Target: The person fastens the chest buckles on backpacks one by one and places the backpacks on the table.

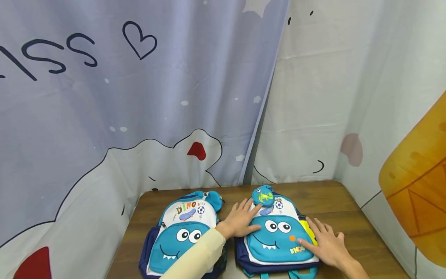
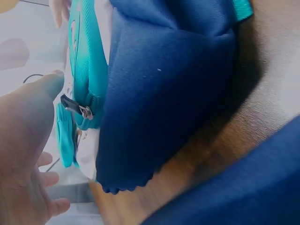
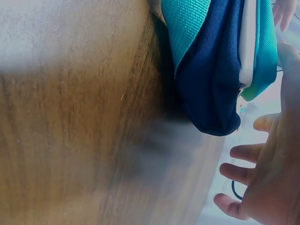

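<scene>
A child's backpack (image 1: 270, 250) in teal, white and navy, with a cartoon dinosaur face, lies face up on the table. My left hand (image 1: 240, 220) is spread at its upper left edge, the thumb over the teal front pocket. My right hand (image 1: 329, 244) is at the right side, fingers extended beside something yellow (image 1: 308, 231) there, thumb by the pocket's corner. Neither hand grips anything. A round teal pouch (image 1: 263, 196) with a green dinosaur sits at the backpack's top. The left wrist view shows the navy side (image 2: 159, 93) and a zipper pull (image 2: 77, 107).
A second, similar backpack (image 1: 170, 248) lies to the left, partly behind my left sleeve (image 1: 198, 255). Both rest on a brown wooden table (image 1: 352, 217). Printed curtains (image 1: 195, 77) hang behind the table's far edge, with another printed cloth on the right.
</scene>
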### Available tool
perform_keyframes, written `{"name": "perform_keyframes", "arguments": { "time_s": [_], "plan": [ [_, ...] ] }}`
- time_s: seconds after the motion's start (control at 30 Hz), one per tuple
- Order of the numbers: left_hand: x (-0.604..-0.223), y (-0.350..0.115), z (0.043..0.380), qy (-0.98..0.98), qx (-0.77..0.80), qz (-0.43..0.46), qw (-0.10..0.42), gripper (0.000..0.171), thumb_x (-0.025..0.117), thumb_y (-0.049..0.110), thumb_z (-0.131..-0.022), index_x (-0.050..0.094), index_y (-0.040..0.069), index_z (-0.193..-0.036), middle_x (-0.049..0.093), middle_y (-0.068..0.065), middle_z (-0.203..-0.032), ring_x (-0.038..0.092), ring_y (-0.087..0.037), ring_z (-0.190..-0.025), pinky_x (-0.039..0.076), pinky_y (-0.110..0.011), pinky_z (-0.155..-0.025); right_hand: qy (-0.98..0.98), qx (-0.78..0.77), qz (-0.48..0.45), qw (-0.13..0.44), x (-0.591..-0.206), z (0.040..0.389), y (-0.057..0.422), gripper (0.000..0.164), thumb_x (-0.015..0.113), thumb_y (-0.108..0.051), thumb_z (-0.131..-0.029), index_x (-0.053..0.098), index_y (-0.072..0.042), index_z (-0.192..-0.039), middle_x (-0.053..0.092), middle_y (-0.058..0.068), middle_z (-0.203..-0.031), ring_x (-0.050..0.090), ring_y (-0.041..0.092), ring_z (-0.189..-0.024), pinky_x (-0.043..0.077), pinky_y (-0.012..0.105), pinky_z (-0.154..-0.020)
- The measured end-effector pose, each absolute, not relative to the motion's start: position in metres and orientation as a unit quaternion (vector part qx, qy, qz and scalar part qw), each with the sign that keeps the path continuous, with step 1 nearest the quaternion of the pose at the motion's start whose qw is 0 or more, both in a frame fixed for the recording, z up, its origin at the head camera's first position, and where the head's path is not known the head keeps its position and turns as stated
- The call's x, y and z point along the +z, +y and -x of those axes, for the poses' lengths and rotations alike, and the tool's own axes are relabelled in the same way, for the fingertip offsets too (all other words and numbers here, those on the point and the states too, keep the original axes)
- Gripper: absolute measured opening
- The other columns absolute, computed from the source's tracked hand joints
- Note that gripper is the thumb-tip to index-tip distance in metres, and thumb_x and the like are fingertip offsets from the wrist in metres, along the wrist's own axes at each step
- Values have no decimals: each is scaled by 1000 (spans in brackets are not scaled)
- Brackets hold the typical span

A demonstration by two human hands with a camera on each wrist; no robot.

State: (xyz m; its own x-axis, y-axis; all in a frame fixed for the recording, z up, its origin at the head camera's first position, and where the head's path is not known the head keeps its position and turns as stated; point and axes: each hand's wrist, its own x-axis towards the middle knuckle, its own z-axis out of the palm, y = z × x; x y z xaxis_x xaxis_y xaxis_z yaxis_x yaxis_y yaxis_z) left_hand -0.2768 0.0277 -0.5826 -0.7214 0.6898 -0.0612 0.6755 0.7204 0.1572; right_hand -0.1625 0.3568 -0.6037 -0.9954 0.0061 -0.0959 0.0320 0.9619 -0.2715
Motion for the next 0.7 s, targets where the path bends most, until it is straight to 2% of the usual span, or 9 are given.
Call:
{"name": "perform_keyframes", "arguments": {
  "time_s": [0.13,0.33,0.53,0.7],
  "plan": [
    [-583,37,281,922,63,-379,54,79,55,63,-104,27,29,-169,27,-13,-174,27,-38,-160,32,-62,-123,987,-151,-13,58,-605,161,356,106,51,-84,-92,36,-8,-164,40,36,-159,46,62,-132,38,64,-78],
    [-582,54,287,917,57,-391,53,76,54,61,-105,29,30,-169,28,-14,-174,27,-37,-160,32,-60,-124,982,-169,-32,81,-608,160,356,110,50,-87,-90,34,-8,-165,42,35,-158,48,61,-131,39,67,-80],
    [-578,72,292,918,34,-391,54,75,53,63,-105,30,30,-168,30,-12,-173,29,-34,-160,34,-57,-124,979,-178,-47,85,-609,160,359,112,51,-89,-88,34,-10,-166,46,31,-157,51,55,-129,38,60,-76],
    [-577,82,296,922,31,-381,61,76,54,64,-104,30,31,-168,28,-8,-174,27,-33,-161,32,-57,-125,980,-178,-50,80,-608,159,361,112,51,-89,-87,34,-11,-166,48,29,-156,53,53,-128,39,60,-76]
  ]
}}
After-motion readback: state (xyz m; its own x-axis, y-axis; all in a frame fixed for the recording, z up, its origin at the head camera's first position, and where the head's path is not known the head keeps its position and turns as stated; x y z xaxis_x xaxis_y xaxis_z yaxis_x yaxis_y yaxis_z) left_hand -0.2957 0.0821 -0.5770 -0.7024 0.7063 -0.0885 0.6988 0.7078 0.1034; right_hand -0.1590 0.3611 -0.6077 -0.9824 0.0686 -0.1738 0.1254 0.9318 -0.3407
